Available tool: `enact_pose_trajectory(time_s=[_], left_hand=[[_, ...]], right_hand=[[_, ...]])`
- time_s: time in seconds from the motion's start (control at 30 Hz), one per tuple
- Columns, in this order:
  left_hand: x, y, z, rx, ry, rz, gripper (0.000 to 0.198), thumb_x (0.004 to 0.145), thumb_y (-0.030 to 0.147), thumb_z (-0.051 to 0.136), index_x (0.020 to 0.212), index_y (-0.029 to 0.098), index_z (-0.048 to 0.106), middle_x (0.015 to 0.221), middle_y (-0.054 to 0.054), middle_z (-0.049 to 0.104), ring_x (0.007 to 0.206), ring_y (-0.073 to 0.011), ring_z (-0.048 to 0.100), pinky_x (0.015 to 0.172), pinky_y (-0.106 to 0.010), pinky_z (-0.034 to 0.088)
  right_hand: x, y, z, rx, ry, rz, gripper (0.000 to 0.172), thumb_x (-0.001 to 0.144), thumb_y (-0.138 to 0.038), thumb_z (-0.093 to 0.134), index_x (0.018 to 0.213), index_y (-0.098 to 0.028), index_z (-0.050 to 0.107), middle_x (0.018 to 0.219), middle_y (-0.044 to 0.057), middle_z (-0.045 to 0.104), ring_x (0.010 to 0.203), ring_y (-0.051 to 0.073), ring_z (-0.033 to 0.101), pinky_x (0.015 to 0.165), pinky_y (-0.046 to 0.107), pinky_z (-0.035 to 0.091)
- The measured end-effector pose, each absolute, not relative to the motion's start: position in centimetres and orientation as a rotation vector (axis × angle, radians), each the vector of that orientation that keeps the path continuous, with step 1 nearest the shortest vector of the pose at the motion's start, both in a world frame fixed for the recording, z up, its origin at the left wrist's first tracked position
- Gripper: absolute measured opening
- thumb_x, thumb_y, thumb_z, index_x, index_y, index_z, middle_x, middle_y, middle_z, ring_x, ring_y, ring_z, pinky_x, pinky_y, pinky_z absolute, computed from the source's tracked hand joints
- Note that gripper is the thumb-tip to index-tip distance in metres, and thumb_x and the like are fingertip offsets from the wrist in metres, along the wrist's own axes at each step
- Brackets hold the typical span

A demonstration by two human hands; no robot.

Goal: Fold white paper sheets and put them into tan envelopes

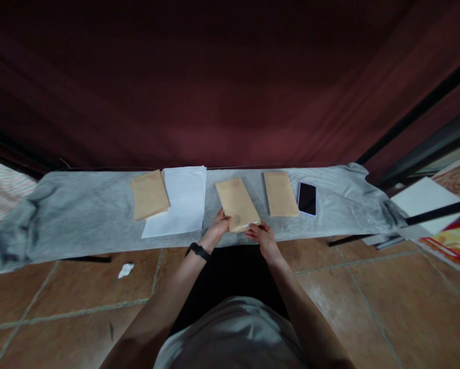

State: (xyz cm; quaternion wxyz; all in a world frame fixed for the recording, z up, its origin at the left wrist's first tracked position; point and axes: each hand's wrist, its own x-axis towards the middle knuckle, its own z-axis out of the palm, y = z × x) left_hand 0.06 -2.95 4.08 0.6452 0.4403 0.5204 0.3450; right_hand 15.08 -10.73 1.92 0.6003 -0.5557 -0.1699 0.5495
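Observation:
A brown envelope (237, 202) lies tilted on the grey cloth (79, 215) in front of me. My left hand (219, 224), with a black band on the wrist, grips the envelope's near left corner. My right hand (261, 234) pinches its near right edge. Left of it lies a stack of white paper sheets (181, 202), with another brown envelope (148, 195) partly over their left side. To the right lies a third brown envelope (280, 193), and beside it a black phone (307, 199).
The grey cloth covers a long narrow bench before a dark red curtain (214, 77). A crumpled white scrap (125, 270) lies on the brown tiled floor. White boards and a colourful printed sheet (448, 241) sit at the right, crossed by black bars.

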Motion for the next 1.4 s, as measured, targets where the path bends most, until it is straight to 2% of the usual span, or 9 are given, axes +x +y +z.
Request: enact_pose_trajectory(time_s=[0.33, 0.4, 0.5, 0.6, 0.7, 0.83, 1.0, 1.17, 1.4], left_hand=[[-0.3, -0.1, 2.5, 1.185, 1.255, 0.793, 0.038, 0.066, 0.008, 0.060, 0.101, 0.021, 0.068, 0.082, -0.002, 0.073, 0.075, -0.0194, 0.067, 0.067, -0.027, 0.055], [-0.8, 0.3, 2.5, 1.231, 1.278, 0.794, 0.039, 0.067, 0.008, 0.060, 0.103, 0.021, 0.068, 0.086, -0.002, 0.074, 0.081, -0.0209, 0.068, 0.075, -0.030, 0.056], [-1.4, 0.9, 2.5, 1.313, 1.316, 0.789, 0.041, 0.067, 0.006, 0.061, 0.106, 0.020, 0.068, 0.097, -0.005, 0.074, 0.099, -0.0249, 0.067, 0.092, -0.036, 0.053], [-1.7, 1.2, 2.7, 1.374, 1.360, 0.764, 0.049, 0.070, 0.006, 0.062, 0.118, 0.018, 0.066, 0.101, -0.008, 0.074, 0.107, -0.0290, 0.066, 0.102, -0.041, 0.048], [-1.7, 0.5, 3.0, 1.571, 1.472, 0.657, 0.060, 0.078, 0.009, 0.061, 0.137, 0.015, 0.055, 0.105, -0.013, 0.071, 0.106, -0.0321, 0.067, 0.102, -0.045, 0.046], [-1.7, -1.4, 3.1, 2.025, 1.564, 0.566, 0.060, 0.087, 0.016, 0.056, 0.147, 0.018, 0.045, 0.130, -0.018, 0.061, 0.119, -0.0335, 0.061, 0.105, -0.047, 0.045], [-1.8, -2.7, 2.5, 2.350, 1.187, 0.515, 0.052, 0.089, 0.022, 0.062, 0.140, 0.024, 0.053, 0.155, -0.012, 0.043, 0.145, -0.0302, 0.037, 0.119, -0.047, 0.031], [-2.2, -2.9, 2.3, 2.336, 1.161, 0.449, 0.043, 0.091, 0.029, 0.062, 0.135, 0.030, 0.058, 0.153, -0.007, 0.048, 0.145, -0.0290, 0.038, 0.121, -0.048, 0.027], [-0.7, -1.0, 2.7, 2.320, 1.116, 0.564, 0.035, 0.095, 0.028, 0.051, 0.128, 0.023, 0.064, 0.145, -0.011, 0.055, 0.141, -0.0286, 0.042, 0.122, -0.046, 0.025]], right_hand=[[15.8, -10.2, 0.7, -1.555, -0.620, 1.203, 0.025, 0.074, -0.041, 0.077, 0.074, -0.021, 0.062, 0.057, -0.001, 0.065, 0.044, 0.014, 0.058, 0.044, 0.026, 0.051], [16.4, -10.4, 0.7, -1.635, -0.692, 1.071, 0.020, 0.075, -0.035, 0.078, 0.078, -0.022, 0.062, 0.061, -0.001, 0.064, 0.055, 0.016, 0.062, 0.054, 0.027, 0.053], [16.9, -10.5, 0.9, -1.769, -1.035, 0.707, 0.021, 0.083, -0.031, 0.071, 0.100, -0.021, 0.065, 0.091, 0.006, 0.069, 0.087, 0.022, 0.066, 0.081, 0.035, 0.055], [17.0, -10.2, 0.8, -1.758, -1.589, 0.377, 0.035, 0.093, -0.029, 0.059, 0.127, -0.020, 0.060, 0.127, 0.015, 0.063, 0.118, 0.028, 0.059, 0.101, 0.044, 0.048], [17.2, -9.5, 0.4, -1.662, -1.902, 0.310, 0.040, 0.096, -0.023, 0.055, 0.135, -0.021, 0.057, 0.143, 0.013, 0.055, 0.131, 0.027, 0.051, 0.108, 0.044, 0.043], [17.9, -8.7, 0.4, -1.650, -2.036, 0.341, 0.036, 0.096, -0.021, 0.056, 0.132, -0.024, 0.060, 0.140, 0.009, 0.060, 0.126, 0.025, 0.056, 0.107, 0.043, 0.043], [18.7, -8.1, 1.4, -1.635, -2.149, 0.316, 0.038, 0.098, -0.020, 0.054, 0.136, -0.025, 0.059, 0.139, 0.008, 0.062, 0.122, 0.025, 0.060, 0.103, 0.042, 0.044], [18.9, -7.9, 1.2, -1.638, -2.171, 0.275, 0.036, 0.099, -0.023, 0.053, 0.134, -0.026, 0.061, 0.137, 0.008, 0.063, 0.117, 0.025, 0.061, 0.102, 0.042, 0.043], [18.8, -8.5, -0.4, -1.618, -2.033, 0.275, 0.032, 0.103, -0.032, 0.049, 0.131, -0.027, 0.063, 0.137, 0.005, 0.064, 0.116, 0.024, 0.060, 0.101, 0.041, 0.040]])
